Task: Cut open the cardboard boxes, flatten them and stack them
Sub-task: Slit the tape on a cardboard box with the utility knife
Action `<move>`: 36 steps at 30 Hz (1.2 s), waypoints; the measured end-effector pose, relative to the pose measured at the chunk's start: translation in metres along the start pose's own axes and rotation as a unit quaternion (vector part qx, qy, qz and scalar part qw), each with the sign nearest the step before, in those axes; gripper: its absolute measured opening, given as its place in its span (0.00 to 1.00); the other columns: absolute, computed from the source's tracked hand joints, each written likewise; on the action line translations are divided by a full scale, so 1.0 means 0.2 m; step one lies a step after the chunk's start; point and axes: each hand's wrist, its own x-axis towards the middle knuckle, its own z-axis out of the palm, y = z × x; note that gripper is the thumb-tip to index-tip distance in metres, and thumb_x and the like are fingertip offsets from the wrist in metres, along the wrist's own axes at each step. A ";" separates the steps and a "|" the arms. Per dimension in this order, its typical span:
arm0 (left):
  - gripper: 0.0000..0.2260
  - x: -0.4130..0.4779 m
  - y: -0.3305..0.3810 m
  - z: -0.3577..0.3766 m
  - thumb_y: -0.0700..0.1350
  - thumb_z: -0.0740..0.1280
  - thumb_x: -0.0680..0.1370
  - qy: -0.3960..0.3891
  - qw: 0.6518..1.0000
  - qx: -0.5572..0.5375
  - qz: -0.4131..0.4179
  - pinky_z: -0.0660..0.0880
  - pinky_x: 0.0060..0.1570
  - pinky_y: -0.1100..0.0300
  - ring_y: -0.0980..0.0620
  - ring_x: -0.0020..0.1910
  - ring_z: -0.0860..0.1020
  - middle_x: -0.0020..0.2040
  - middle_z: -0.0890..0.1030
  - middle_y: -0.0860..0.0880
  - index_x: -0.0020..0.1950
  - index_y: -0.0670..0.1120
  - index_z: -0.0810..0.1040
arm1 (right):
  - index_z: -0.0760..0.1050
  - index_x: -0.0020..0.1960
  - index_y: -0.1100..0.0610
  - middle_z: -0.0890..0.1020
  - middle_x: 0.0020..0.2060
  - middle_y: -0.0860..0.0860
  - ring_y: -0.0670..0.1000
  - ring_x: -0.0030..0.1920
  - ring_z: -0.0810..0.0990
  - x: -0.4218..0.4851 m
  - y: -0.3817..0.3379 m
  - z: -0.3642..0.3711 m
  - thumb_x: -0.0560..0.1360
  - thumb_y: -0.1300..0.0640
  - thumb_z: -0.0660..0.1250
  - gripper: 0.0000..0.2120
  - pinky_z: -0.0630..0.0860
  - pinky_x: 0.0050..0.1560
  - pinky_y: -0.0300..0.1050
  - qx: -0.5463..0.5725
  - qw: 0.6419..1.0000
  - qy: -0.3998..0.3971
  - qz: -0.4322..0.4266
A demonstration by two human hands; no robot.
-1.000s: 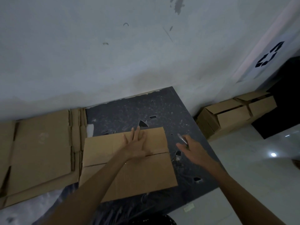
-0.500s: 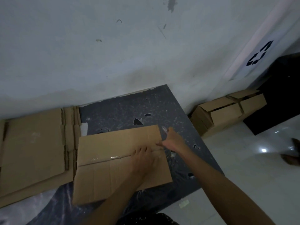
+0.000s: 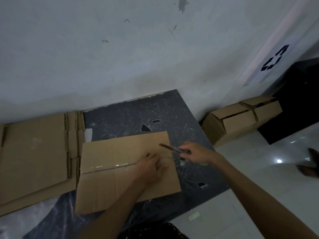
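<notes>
At the bottom edge a bit of dark speckled clothing (image 3: 151, 232) shows, and both bare forearms reach forward from there. The left hand (image 3: 150, 167) lies on top of the cardboard box (image 3: 119, 180), its fingers a little bent and pressing down on the board, gripping nothing; it sits right at the near end of the taped seam (image 3: 110, 167), where clear tape shines along the middle of the box. The right hand (image 3: 196, 153) is just past the box's right edge, fingers closed round the handle of a thin knife (image 3: 170, 147); the blade is blurred and points left over the box's far right corner, and whether it touches the board cannot be told. The box lies low and flat on a dark speckled mat (image 3: 155, 112) with a few holes in it. To the left, touching the mat's edge, is a pile of flattened cardboard (image 3: 34, 152). The mat sits on a pale tiled floor (image 3: 250, 178). Further off on the right, more brown boxes (image 3: 240, 119) stand against the white wall (image 3: 120, 49), next to something black (image 3: 298, 104), and higher up is a recycling sign (image 3: 274, 59)
</notes>
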 end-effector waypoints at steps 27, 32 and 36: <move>0.17 -0.01 -0.03 0.08 0.59 0.64 0.75 0.109 0.991 -0.067 0.041 0.69 0.37 0.61 0.52 0.39 0.70 0.37 0.76 0.51 0.38 0.46 0.75 | 0.72 0.70 0.49 0.77 0.64 0.50 0.48 0.60 0.76 -0.10 0.18 0.09 0.82 0.58 0.57 0.18 0.68 0.53 0.36 -0.065 0.998 -0.018 -0.019; 0.18 -0.02 -0.04 0.06 0.57 0.65 0.75 0.099 0.984 -0.146 0.012 0.72 0.48 0.61 0.55 0.48 0.71 0.49 0.77 0.49 0.52 0.43 0.79 | 0.74 0.60 0.56 0.80 0.56 0.53 0.47 0.49 0.81 -0.15 0.08 0.10 0.80 0.61 0.63 0.10 0.76 0.42 0.33 0.214 0.964 0.153 0.049; 0.18 -0.04 0.01 0.00 0.55 0.59 0.77 0.117 0.977 -0.174 -0.032 0.71 0.53 0.51 0.50 0.53 0.74 0.51 0.79 0.50 0.55 0.45 0.81 | 0.74 0.55 0.54 0.79 0.50 0.49 0.48 0.51 0.79 -0.04 -0.23 0.17 0.77 0.57 0.67 0.07 0.78 0.47 0.39 0.274 0.942 0.186 0.051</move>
